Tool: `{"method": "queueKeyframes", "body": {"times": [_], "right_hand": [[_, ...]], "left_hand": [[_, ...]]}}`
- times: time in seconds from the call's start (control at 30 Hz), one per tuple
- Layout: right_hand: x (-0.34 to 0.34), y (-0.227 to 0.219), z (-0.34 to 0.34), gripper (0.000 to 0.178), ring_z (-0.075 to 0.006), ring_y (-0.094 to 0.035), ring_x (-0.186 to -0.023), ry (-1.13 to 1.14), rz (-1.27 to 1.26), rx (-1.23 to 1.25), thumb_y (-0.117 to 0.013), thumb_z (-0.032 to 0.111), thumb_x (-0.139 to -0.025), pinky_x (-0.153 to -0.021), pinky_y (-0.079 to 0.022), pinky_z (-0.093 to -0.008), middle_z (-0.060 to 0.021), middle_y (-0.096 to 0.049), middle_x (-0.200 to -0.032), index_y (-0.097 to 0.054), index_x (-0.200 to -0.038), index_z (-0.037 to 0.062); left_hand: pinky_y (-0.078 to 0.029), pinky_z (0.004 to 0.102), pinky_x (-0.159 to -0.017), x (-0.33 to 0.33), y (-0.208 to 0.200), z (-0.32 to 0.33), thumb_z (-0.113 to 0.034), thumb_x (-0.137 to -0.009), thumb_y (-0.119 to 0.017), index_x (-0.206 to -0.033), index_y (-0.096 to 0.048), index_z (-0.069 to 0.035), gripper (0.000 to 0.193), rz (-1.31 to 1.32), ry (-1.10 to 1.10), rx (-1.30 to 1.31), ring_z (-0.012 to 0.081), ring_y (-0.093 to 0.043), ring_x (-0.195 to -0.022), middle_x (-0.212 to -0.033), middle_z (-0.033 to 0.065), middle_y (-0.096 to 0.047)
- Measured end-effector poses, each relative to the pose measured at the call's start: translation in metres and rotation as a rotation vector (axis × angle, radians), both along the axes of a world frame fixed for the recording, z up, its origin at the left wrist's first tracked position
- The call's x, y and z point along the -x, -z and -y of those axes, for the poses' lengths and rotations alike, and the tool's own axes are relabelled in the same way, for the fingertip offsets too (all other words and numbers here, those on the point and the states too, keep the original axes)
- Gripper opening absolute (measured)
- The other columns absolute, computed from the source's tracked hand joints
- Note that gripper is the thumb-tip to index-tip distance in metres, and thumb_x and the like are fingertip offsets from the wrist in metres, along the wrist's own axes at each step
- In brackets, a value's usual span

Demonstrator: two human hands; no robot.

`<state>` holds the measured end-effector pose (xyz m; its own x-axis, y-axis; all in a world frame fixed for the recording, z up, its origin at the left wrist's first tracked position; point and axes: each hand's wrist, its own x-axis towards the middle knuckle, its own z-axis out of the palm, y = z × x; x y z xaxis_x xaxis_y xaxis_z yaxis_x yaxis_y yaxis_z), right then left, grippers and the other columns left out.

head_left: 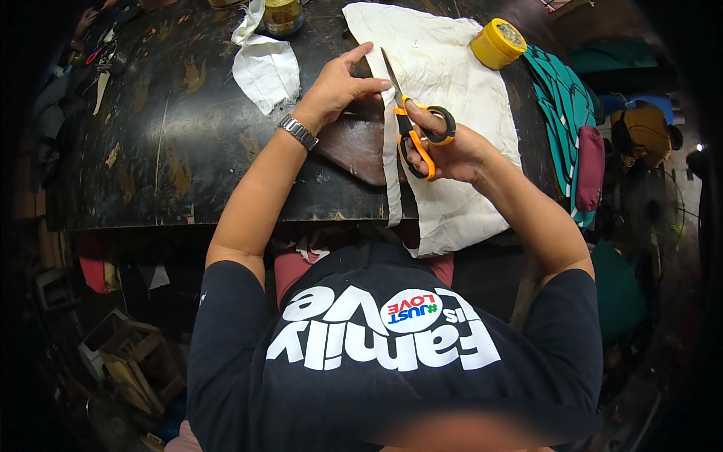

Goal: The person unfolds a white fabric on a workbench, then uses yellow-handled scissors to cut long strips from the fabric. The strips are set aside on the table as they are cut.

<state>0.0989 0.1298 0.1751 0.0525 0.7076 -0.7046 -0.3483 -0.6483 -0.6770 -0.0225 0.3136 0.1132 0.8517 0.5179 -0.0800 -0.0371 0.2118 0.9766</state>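
Note:
My right hand (pixel 452 151) grips a pair of scissors (pixel 403 120) with orange and black handles, thumb through one loop. Their blades point away from me and lie along the left edge of a large off-white cloth (pixel 474 135). A narrow strip (pixel 392 169) of this cloth hangs toward me, left of the scissors, partly separated from the sheet. My left hand (pixel 339 83) has its index finger and thumb stretched apart, the thumb touching the cloth's edge beside the blades. The other left fingers are mostly hidden. Below that hand lies a dark brown wooden board (pixel 350 151).
On the cloth's far right corner stands a round yellow container (pixel 498 44). A crumpled white cloth piece (pixel 267 71) and a jar (pixel 283 15) sit at the far middle of the dark worn table (pixel 151 166). Green striped fabric (pixel 565 113) drapes over the right edge, beside a maroon bundle (pixel 590 167).

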Motion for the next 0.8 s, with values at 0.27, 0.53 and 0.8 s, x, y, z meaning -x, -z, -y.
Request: {"method": "queueKeyframes", "body": {"times": [0.27,0.53,0.8], "right_hand": [[-0.003,0.006,0.000,0.047,-0.0076,-0.053,-0.042,0.018,0.021,-0.043,-0.072,0.057,-0.078,-0.038,-0.035,-0.0197,-0.0004,-0.055,-0.056,-0.054,-0.084,0.0134],[-0.020,-0.008,-0.032,0.050,-0.0109,-0.056,-0.047,-0.060,-0.008,0.020,-0.066,0.063,-0.079,-0.039,-0.035,-0.0214,-0.0032,-0.059,-0.057,-0.056,-0.073,0.0146],[-0.017,0.007,-0.037,0.046,-0.0075,-0.052,-0.041,0.007,0.025,-0.070,-0.075,0.055,-0.076,-0.039,-0.032,-0.0185,-0.0005,-0.055,-0.057,-0.053,-0.081,0.0151]], "left_hand": [[-0.057,0.0246,-0.073,-0.014,0.010,-0.021,-0.002,-0.075,-0.078,-0.138,-0.041,0.005,0.073,0.077,-0.100,0.173,0.0150,-0.066,-0.082,-0.106,0.0149,-0.065],[-0.057,0.0257,-0.075,-0.017,0.009,-0.035,-0.004,-0.079,-0.076,-0.146,-0.032,-0.002,0.080,-0.008,0.046,-0.008,0.0125,-0.064,-0.085,-0.112,0.0103,-0.062],[-0.057,0.0258,-0.076,-0.014,0.006,-0.031,-0.005,-0.079,-0.076,-0.145,-0.033,-0.001,0.079,-0.018,-0.003,-0.009,0.0133,-0.064,-0.086,-0.114,0.0129,-0.062]]}}
